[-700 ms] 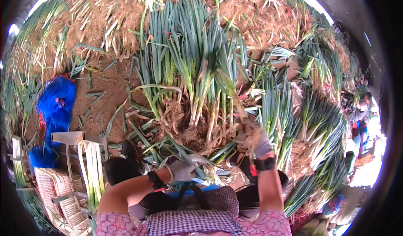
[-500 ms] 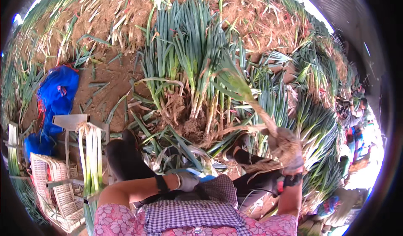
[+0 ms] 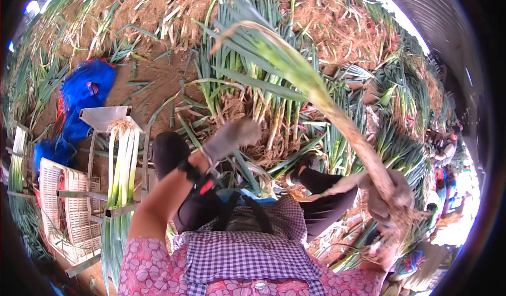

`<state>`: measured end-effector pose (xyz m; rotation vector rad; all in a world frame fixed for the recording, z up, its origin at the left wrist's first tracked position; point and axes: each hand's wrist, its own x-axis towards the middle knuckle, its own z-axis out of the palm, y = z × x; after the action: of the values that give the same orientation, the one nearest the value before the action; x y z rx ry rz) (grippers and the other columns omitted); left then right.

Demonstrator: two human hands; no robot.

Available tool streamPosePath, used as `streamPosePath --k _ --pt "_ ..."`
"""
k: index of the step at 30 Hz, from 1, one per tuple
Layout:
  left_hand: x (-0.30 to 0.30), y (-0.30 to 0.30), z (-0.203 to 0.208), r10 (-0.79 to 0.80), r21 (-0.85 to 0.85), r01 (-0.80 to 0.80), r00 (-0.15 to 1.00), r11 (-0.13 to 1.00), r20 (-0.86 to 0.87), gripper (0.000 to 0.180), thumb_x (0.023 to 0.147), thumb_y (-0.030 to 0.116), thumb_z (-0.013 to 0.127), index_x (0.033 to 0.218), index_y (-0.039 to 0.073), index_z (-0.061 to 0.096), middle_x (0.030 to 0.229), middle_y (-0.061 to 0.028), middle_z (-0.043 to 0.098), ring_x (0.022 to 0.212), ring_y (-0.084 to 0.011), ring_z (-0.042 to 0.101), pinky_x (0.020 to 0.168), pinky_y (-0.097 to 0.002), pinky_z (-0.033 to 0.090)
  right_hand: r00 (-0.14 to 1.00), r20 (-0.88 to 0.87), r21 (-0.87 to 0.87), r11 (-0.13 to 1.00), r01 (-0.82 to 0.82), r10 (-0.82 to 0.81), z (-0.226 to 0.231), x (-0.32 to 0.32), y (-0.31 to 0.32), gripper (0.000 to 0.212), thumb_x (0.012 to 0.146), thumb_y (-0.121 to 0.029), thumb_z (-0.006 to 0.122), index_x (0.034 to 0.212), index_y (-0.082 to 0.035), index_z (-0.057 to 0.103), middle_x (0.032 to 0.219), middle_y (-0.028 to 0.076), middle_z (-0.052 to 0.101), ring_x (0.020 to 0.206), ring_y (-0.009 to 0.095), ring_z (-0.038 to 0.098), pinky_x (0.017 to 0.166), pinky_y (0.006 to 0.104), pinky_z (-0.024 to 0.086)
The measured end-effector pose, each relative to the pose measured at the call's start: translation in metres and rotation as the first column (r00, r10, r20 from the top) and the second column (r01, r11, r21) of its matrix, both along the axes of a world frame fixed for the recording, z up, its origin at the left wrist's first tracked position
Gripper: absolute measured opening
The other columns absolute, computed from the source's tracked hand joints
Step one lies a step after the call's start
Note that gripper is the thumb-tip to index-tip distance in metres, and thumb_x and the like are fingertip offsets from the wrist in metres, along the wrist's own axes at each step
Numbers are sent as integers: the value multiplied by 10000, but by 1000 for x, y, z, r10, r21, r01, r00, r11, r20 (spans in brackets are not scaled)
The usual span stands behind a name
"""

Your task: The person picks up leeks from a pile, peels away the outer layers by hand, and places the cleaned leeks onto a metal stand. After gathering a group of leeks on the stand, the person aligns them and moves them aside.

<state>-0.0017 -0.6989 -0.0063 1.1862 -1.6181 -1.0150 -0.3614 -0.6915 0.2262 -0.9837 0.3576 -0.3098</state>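
Observation:
My right hand [image 3: 383,202], in a grey glove, grips a long green onion [image 3: 348,124] near its root end. The stalk slants up and left, its leaves reaching over the standing bunch of green onions [image 3: 271,93] in front of me. Dry outer skin trails from the held end. My left hand [image 3: 232,140], gloved too, is raised near the muddy roots of that bunch. Motion blurs its fingers, and I see nothing in it. Peeled green onions [image 3: 124,161] with pale shafts lie in a metal rack [image 3: 105,118] to my left.
White plastic baskets [image 3: 68,211] stand at the left, beside a blue net [image 3: 87,98]. Heaps of green onions [image 3: 342,30] line the far side and the right. Leaf scraps lie on the soil around my feet. Other people [image 3: 445,143] are at the far right.
My left hand has lifted from my lap and moved forward. My right hand has drawn the green onion nearer and slightly right. The view has shifted a little.

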Motion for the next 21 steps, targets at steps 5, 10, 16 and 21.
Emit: streamPosePath --k 5,10,16,21 --pt "63 -47 55 -60 -59 18 116 998 -991 368 976 277 449 1253 34 455 1230 -112 561 1122 -262 554 980 -422 452 996 -66 -32 998 -56 54 -86 75 -30 599 805 -273 623 1167 178 470 592 43 515 420 87 428 375 225 366" --pt "127 -41 0 422 348 -337 178 875 -889 293 943 232 528 1168 45 550 1070 -76 634 977 -222 622 857 -401 519 825 -541 -567 795 -214 -164 -235 124 -92 495 838 -315 670 1221 -23 558 901 80 631 814 170 576 743 274 470" --pt "144 -34 7 496 288 -472 407 833 -767 264 918 188 575 1108 6 590 977 -51 649 831 -158 647 719 -322 552 901 -274 -722 691 38 -336 -230 310 -107 545 774 -260 710 1238 -33 537 1046 119 648 845 163 617 781 286 490" --pt "145 -42 18 557 383 -470 319 795 -767 229 915 180 580 1071 17 619 911 -55 657 813 -148 644 710 -316 548 834 -328 -473 841 261 -443 -325 334 -116 302 848 -294 658 1018 -44 648 795 92 666 679 131 585 563 271 449"
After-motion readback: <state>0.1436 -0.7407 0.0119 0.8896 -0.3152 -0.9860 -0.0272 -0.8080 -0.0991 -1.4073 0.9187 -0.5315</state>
